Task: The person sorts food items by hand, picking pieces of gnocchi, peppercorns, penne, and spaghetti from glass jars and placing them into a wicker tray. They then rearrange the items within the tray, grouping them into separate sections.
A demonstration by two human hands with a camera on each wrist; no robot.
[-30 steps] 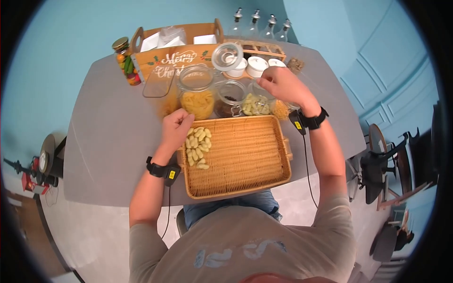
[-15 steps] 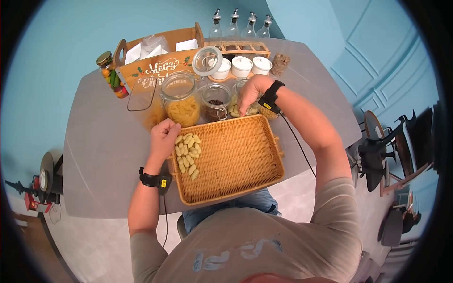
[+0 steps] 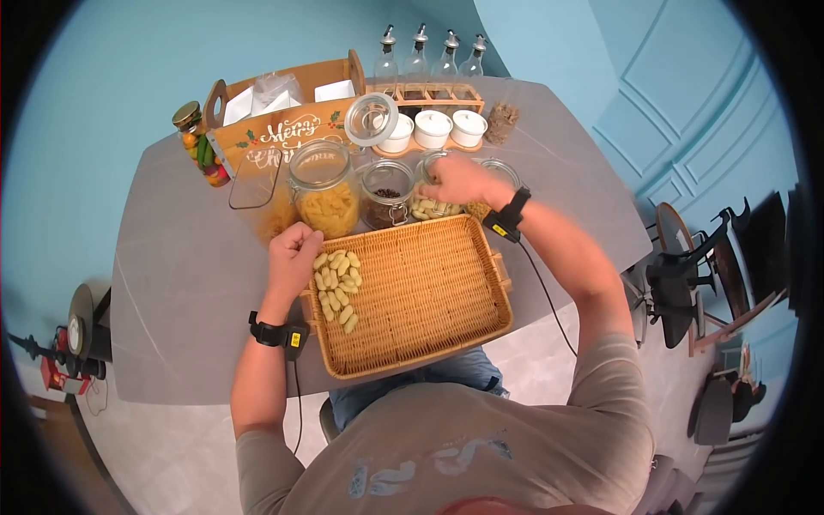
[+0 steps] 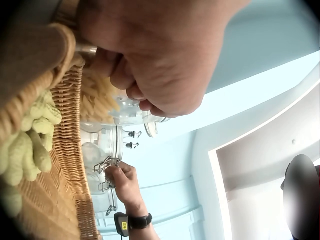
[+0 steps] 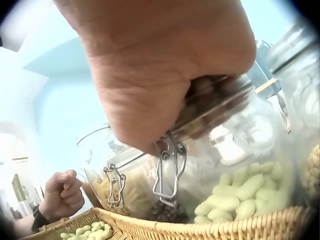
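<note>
My right hand (image 3: 468, 180) is over a clip-top glass jar of peanuts (image 5: 245, 195) behind the basket. Its fingers curl over the jar's lid (image 5: 220, 120), which is blurred in the right wrist view, with the thumb close to the wire clasp (image 5: 170, 170). A wicker basket (image 3: 421, 296) lies in front of me. Peanuts (image 3: 337, 287) are scattered along its left side. My left hand (image 3: 292, 257) is by the basket's back left corner, fingers curled into the palm and no object showing in them.
Left of the peanut jar stand a jar of dark spices (image 3: 386, 210) and an open jar of pasta (image 3: 329, 210). White lidded pots (image 3: 432, 127), stoppered bottles (image 3: 416, 64) and a wooden Christmas crate (image 3: 283, 129) are behind. A jar of colourful vegetables (image 3: 203, 150) stands back left.
My right hand has moved left from the jars at the right, dipped near the peanut jar's front, then risen to its top. The left hand stays at the basket's corner.
</note>
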